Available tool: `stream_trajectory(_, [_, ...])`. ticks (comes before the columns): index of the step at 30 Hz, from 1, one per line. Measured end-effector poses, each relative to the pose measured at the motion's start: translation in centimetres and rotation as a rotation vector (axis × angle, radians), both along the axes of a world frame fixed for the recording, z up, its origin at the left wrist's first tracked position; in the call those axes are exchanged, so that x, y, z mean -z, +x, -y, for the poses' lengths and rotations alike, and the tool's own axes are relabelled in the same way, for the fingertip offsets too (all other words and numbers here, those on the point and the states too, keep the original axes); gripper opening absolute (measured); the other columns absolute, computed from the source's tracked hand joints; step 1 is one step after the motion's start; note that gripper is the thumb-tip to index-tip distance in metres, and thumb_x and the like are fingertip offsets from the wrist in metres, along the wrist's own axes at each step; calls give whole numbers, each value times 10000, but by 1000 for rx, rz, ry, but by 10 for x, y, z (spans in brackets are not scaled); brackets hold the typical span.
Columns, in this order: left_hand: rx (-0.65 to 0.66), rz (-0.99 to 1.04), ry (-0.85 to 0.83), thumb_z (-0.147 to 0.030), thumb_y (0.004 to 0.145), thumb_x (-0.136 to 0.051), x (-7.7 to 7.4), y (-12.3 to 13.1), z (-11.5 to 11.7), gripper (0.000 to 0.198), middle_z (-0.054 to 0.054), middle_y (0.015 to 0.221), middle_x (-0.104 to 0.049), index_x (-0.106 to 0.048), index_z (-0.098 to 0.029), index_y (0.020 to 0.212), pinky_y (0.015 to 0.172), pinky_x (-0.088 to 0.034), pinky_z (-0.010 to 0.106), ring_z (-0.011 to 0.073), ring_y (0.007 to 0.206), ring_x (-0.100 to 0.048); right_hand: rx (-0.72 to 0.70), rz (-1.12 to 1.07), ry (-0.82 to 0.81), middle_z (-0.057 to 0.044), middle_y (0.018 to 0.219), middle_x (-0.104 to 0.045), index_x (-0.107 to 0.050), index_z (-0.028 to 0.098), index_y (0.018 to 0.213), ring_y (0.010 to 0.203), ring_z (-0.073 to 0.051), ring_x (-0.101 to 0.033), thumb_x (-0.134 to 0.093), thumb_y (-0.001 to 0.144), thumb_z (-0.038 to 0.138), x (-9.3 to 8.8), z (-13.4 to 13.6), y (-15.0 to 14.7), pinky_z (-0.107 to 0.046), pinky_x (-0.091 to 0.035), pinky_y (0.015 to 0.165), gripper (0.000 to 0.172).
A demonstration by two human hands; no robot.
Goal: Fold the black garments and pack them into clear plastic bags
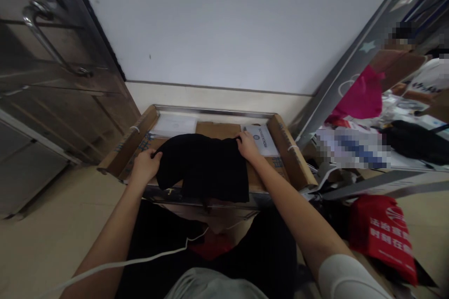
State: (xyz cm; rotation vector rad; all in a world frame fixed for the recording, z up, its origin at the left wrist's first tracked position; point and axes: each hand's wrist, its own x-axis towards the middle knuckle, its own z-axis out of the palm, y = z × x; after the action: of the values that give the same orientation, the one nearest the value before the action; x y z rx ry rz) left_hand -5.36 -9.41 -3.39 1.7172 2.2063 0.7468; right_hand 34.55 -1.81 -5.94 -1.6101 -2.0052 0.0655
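Black cloth [215, 168], long axis crosswise, curved end [167, 161] leftward

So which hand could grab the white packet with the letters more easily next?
The right hand, I think: it's at the right side of the black cloth, close to the packet. The left hand is at the cloth's other side, farther away.

White wall [228, 18], floor [52, 229] (beige), metal door [49, 88]
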Motion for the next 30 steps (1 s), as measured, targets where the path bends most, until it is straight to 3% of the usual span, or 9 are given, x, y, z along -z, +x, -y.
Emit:
stream_trajectory(5, [-23, 24, 23, -429, 852, -523, 6, -8, 4, 256, 82, 771, -709, -628, -222, 742, 681, -458, 320, 267, 777, -669, 30, 22, -15, -143, 1077, -653, -660, 167, 1024, 1051, -264, -583, -503, 908, 131, -4, 2, -4, -412, -464, 987, 198])
stream_trajectory(10, [1, 65, -33, -355, 809, -574, 10, -10, 3, 211, 104, 937, -749, -682, -206, 912, 815, -502, 336, 282, 928, -699, 34, -107, 27, -139, 1025, -680, -658, 182, 957, 1039, -266, -598, -520, 889, 182, -14, 4, -8, -437, -472, 1002, 153])
stream_trajectory(14, [-44, -41, 51, -351, 816, -600, 1, -3, 9, 445, 180, 1116, -710, -619, -139, 1207, 951, -499, 418, 327, 1062, -668, 181, -491, 85, -128, 939, -714, -640, 187, 867, 946, -260, -653, -523, 862, 222, -27, 25, 4, -426, -534, 928, 122])
stream_trajectory(16, [-57, -145, 191, -342, 838, -578, -11, 7, 14, 455, 212, 1161, -675, -605, -113, 1231, 990, -480, 461, 353, 1116, -631, 304, -791, -42, -69, 784, -694, -621, 187, 875, 718, -216, -673, -546, 858, 259, -30, 47, 16, -364, -588, 715, 105])
stream_trajectory(19, [89, -153, 350, -294, 883, -523, -32, 30, 15, 297, 168, 1126, -680, -658, -148, 1105, 1020, -464, 432, 318, 1119, -616, 368, -1119, -348, 20, 634, -644, -539, 202, 1181, 477, -180, -626, -629, 838, 281, -31, 84, 29, -283, -535, 431, 363])
stream_trajectory(21, [271, -73, 355, -251, 907, -490, -43, 52, 10, 218, 110, 1025, -707, -677, -185, 998, 984, -478, 380, 265, 1028, -644, 367, -1192, -451, 43, 609, -645, -434, 225, 1344, 433, -180, -630, -668, 826, 247, -33, 101, 32, -274, -539, 390, 569])
stream_trajectory(23, [427, 1, 338, -219, 903, -497, -46, 77, 1, 195, 78, 944, -714, -684, -198, 952, 914, -494, 351, 234, 926, -654, 346, -1267, -479, 26, 635, -672, -371, 233, 1416, 480, -202, -682, -673, 831, 221, -37, 108, 30, -304, -588, 427, 659])
stream_trajectory(27, [678, 109, 285, -165, 892, -506, -28, 116, -19, 197, 64, 913, -711, -700, -192, 919, 851, -497, 337, 205, 869, -650, 325, -1419, -479, -25, 727, -715, -337, 234, 1457, 613, -246, -754, -661, 841, 189, -46, 103, 23, -364, -647, 521, 697])
stream_trajectory(30, [709, 173, 228, -137, 884, -515, -4, 126, -28, 200, 59, 913, -707, -704, -195, 912, 859, -501, 342, 201, 883, -652, 396, -1448, -443, -20, 755, -710, -346, 250, 1430, 553, -234, -737, -668, 833, 179, -46, 102, 22, -358, -634, 478, 682])
